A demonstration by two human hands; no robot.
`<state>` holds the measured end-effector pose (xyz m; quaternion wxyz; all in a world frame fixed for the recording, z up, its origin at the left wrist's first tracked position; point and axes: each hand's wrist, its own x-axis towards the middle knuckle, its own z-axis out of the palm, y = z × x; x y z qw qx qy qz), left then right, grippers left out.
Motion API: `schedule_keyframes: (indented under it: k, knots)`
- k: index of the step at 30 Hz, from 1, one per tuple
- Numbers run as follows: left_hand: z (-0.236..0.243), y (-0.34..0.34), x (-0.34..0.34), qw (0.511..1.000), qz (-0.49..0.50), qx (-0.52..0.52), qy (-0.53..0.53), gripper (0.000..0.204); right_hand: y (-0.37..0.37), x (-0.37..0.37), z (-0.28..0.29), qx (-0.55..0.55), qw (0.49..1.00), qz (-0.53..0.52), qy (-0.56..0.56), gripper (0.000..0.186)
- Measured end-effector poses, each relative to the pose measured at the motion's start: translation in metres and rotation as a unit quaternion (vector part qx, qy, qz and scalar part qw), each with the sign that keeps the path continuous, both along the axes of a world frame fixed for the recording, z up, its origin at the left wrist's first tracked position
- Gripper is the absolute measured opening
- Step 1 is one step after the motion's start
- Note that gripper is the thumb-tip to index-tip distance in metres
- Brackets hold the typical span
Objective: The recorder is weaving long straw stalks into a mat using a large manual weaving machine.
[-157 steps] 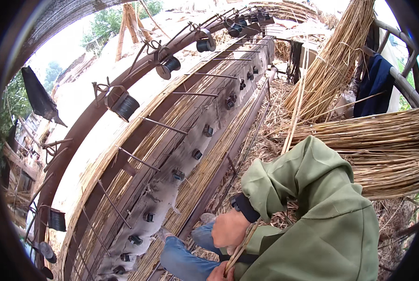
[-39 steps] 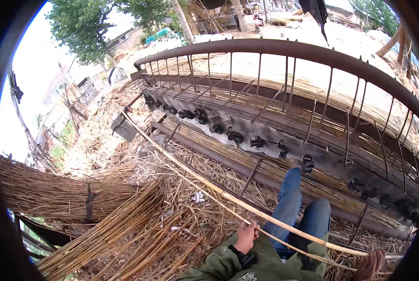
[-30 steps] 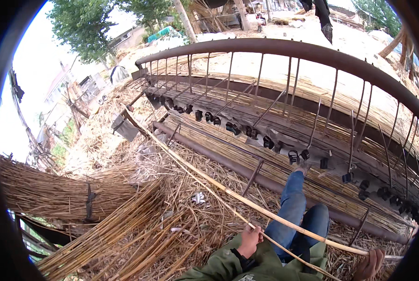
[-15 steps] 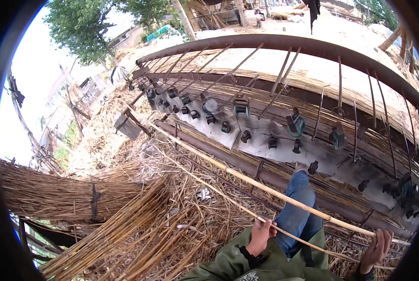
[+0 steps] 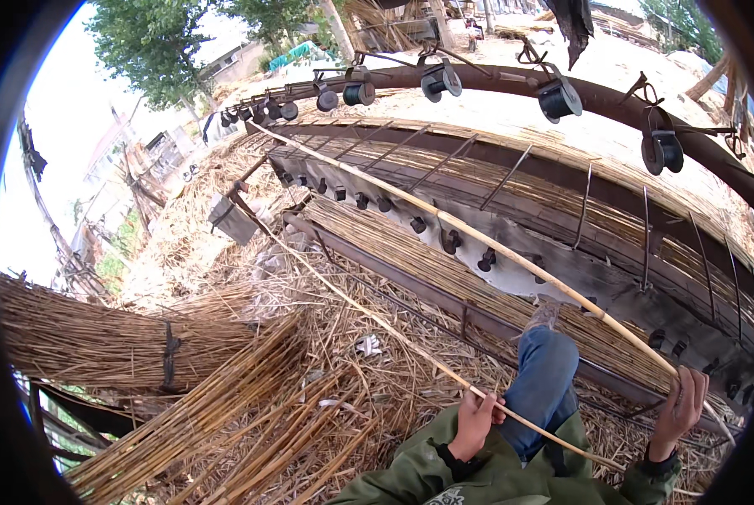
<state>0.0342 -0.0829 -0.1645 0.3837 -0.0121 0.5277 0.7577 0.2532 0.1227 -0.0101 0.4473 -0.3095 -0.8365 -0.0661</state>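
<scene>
My right hand (image 5: 680,412) is closed around the near end of a long, thick reed stalk (image 5: 444,216). The stalk stretches away to the far left across a reed-mat loom, over the dark strip at its edge. A thinner reed (image 5: 410,343) is pinched in my left hand (image 5: 475,425), low in front of my body, its far end reaching toward the loom's left end. Several spools of dark cord (image 5: 559,98) hang on the loom's far curved pipe (image 5: 511,82), and smaller dark spools (image 5: 451,241) sit along the near strip. Woven reeds (image 5: 394,240) show below the strip.
Metal rods (image 5: 585,202) stick up along the loom. My jeans-clad leg (image 5: 545,370) extends to its near rail (image 5: 377,261). At left lie a tied reed bundle (image 5: 82,337) and loose reeds (image 5: 191,421). Straw litter (image 5: 309,353) covers the ground; a metal box (image 5: 232,220) is at the loom's end.
The thick stalk has moved forward onto the loom, with my right hand slightly raised. Larger spools from the near side now hang on the far pipe. My left hand has barely moved.
</scene>
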Motion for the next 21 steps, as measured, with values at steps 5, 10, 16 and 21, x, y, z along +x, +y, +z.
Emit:
schedule_keyframes:
  k: [5,10,16,21]
  knots:
    - [0.003,-0.001,-0.001,1.0,0.008,0.017,0.009,0.014,0.002,-0.028,0.009,-0.025,0.999,0.021,-0.014,0.02]
    - [0.008,-0.002,-0.001,0.999,0.033,0.022,0.007,0.013,0.002,-0.042,0.021,-0.025,0.999,0.02,0.0,0.018]
    - [-0.005,0.002,-0.001,1.0,0.013,0.011,0.017,0.014,0.002,-0.061,0.028,-0.012,0.998,0.061,-0.025,0.018]
    - [0.001,0.004,0.001,1.0,0.021,0.011,0.021,0.014,0.004,-0.073,0.046,0.004,0.998,0.065,-0.013,0.02]
